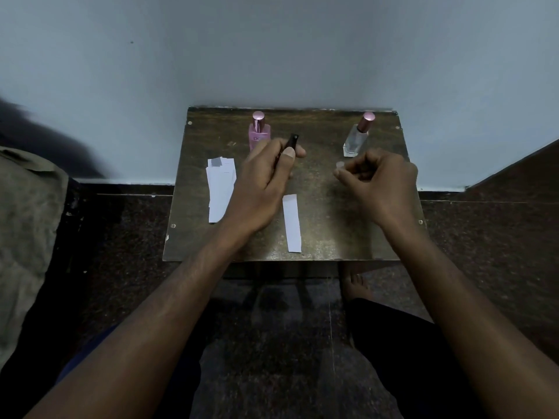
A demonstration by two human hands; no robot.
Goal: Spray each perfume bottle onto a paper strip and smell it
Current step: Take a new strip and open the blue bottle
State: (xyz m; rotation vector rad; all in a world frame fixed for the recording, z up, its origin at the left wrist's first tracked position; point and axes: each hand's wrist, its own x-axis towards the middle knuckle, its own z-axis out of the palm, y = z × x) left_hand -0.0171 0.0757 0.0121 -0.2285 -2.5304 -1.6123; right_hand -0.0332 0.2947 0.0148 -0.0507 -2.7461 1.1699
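Observation:
My left hand (266, 176) grips a slim dark perfume bottle (291, 142), its uncapped nozzle end pointing up and away. My right hand (381, 179) is closed around a small clear cap (340, 165), pinched at the fingertips. A pink bottle (259, 131) with a rose cap stands at the back, partly hidden by my left hand. A clear bottle (357, 137) with a rose cap stands at the back right. One white paper strip (292, 222) lies flat between my hands. A stack of strips (220, 189) lies to the left.
A small dark wooden table (338, 231) stands against a pale wall. Dark speckled floor surrounds it. My bare foot (354, 285) shows under the front edge. A grey-green cloth (27, 225) lies at the far left.

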